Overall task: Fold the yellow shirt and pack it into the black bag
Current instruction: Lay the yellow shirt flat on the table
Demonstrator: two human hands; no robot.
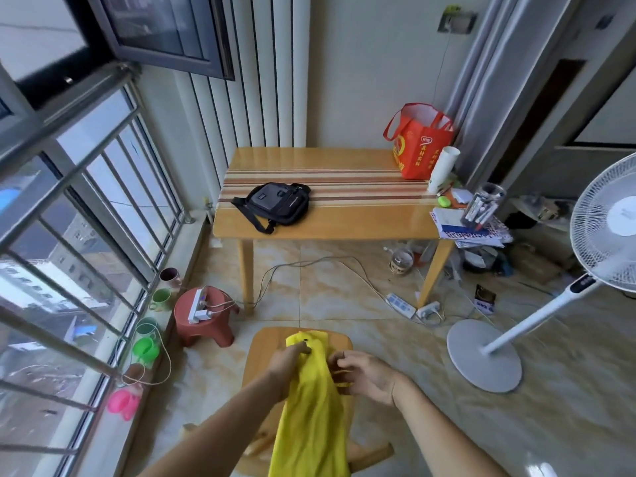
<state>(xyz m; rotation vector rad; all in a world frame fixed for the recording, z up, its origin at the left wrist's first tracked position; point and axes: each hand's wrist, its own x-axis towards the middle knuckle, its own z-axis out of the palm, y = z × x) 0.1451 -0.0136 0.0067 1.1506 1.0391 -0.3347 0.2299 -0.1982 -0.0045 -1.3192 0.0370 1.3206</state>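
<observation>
Tiled floor [344, 297] runs from a barred window on the left to a white pedestal fan [599, 232] on the right. On the window sill [179, 304] stand several empty-looking cups, their insides mostly hidden. Beside them, a red plastic stool [203, 325] carries a white power strip. Farther back, the wooden worktop [344, 215] holds the black bag [275, 203], lying flat with its strap trailing left; whether it is open I cannot tell. At the worktop's right end stands a red tote bag [418, 142], mouth open, contents hidden, and a clear jar holding pens.

Nearest the camera, the yellow shirt [309, 407] drapes over a wooden chair [265, 342], its long axis running away from the person. The left hand [289, 356] pinches its far end; the right hand [364, 373] curls around the cloth's right edge.
</observation>
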